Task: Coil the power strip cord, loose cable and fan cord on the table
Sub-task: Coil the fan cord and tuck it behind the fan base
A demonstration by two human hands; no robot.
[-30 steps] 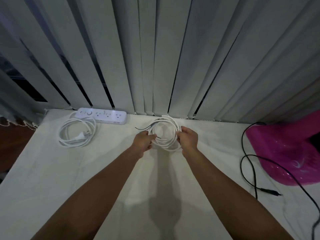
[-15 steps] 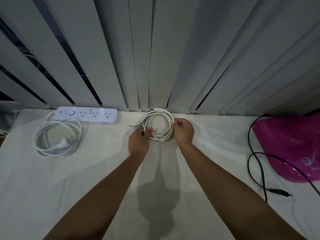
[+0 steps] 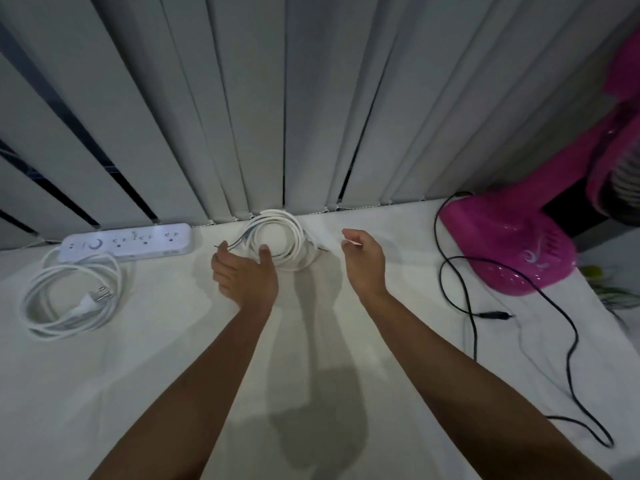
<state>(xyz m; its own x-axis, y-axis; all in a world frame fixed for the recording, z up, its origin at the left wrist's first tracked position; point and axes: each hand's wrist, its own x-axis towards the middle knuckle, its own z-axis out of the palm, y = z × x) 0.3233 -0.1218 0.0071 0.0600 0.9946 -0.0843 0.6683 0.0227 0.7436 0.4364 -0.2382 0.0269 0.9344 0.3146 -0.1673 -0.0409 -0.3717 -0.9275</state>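
The loose white cable (image 3: 282,237) lies coiled on the table by the blinds, its bare wire ends sticking out left and right. My left hand (image 3: 244,275) hovers just in front of the coil, fingers apart, thumb near its rim. My right hand (image 3: 363,261) is open to the right of it, holding nothing. The white power strip (image 3: 128,242) sits at the back left with its cord (image 3: 69,299) coiled and plug inside the loops. The black fan cord (image 3: 474,306) runs uncoiled in loose curves from the pink fan (image 3: 509,251).
Vertical grey blinds (image 3: 311,116) hang along the table's back edge. A white cloth covers the table (image 3: 173,375). The fan cord's plug (image 3: 495,316) lies on the cloth, and the cord trails to the right front edge.
Both hands have let go of the white coil, which now rests on the table. My right hand has drawn away to the right; the left has pulled back a little.
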